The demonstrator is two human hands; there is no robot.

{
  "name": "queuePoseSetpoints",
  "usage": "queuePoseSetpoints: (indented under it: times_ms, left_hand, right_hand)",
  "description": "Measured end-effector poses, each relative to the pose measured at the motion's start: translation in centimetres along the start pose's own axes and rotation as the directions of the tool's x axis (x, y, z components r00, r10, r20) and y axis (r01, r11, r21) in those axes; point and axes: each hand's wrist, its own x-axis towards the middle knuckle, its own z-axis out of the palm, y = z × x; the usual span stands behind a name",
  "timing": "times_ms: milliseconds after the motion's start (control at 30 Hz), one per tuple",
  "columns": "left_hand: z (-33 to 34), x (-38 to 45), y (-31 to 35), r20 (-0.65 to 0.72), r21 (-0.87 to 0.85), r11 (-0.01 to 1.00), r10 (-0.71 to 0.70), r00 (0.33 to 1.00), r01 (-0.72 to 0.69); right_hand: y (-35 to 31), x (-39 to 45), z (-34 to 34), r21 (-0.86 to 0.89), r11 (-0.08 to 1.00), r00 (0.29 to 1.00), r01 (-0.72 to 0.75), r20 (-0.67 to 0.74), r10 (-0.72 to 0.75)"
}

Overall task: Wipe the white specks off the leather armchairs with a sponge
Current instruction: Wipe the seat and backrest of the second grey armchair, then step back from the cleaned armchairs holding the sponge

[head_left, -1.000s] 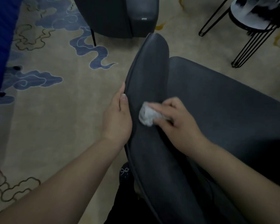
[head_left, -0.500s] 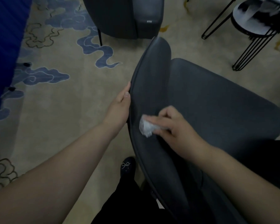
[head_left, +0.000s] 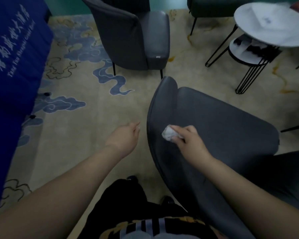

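A dark grey leather armchair (head_left: 223, 121) stands right in front of me, its backrest rim curving from top centre down to the lower right. My right hand (head_left: 190, 142) pinches a crumpled white sponge (head_left: 168, 133) against the inner side of the backrest, just inside the rim. My left hand (head_left: 124, 137) hangs over the carpet to the left of the backrest, apart from the chair, fingers loosely curled and holding nothing. I can make out no white specks on the leather.
A second dark armchair (head_left: 138, 37) stands further back at top centre. A round white side table (head_left: 273, 26) on black wire legs is at the top right. A blue cloth with white lettering (head_left: 12, 66) covers the left. Patterned beige carpet (head_left: 86, 128) lies between them.
My left hand has let go of the backrest's outer edge and moved away to the left. The view has risen and widened. The right hand still holds the sponge on the backrest.
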Motion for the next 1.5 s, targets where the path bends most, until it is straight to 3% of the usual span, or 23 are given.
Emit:
queuePoseSetpoints:
  times_ms: [300,467,767,1500]
  left_hand:
    - [-6.8,3.2,-5.5,0.041,0.361,0.918,0.162,0.986,-0.166]
    - [-12.2,6.9,-9.8,0.018,0.446,0.860,0.268,0.963,-0.247]
    - [-19.5,13.0,-14.2,0.121,0.525,0.759,0.380,0.917,-0.384]
    - [-24.2,38.3,-4.3,0.193,0.514,0.710,0.450,0.872,-0.481]
  right_hand:
    - [-6.3,7.1,0.5,-0.060,0.974,0.951,-0.219,-0.238,0.199]
    - [-9.5,11.0,3.9,-0.060,0.947,0.912,-0.314,-0.297,0.284]
    - [-13.8,16.1,7.9,0.006,0.902,0.818,-0.433,-0.417,0.396]
    - [-11.3,38.1,-1.6,0.046,0.870,0.783,-0.491,-0.415,0.464]
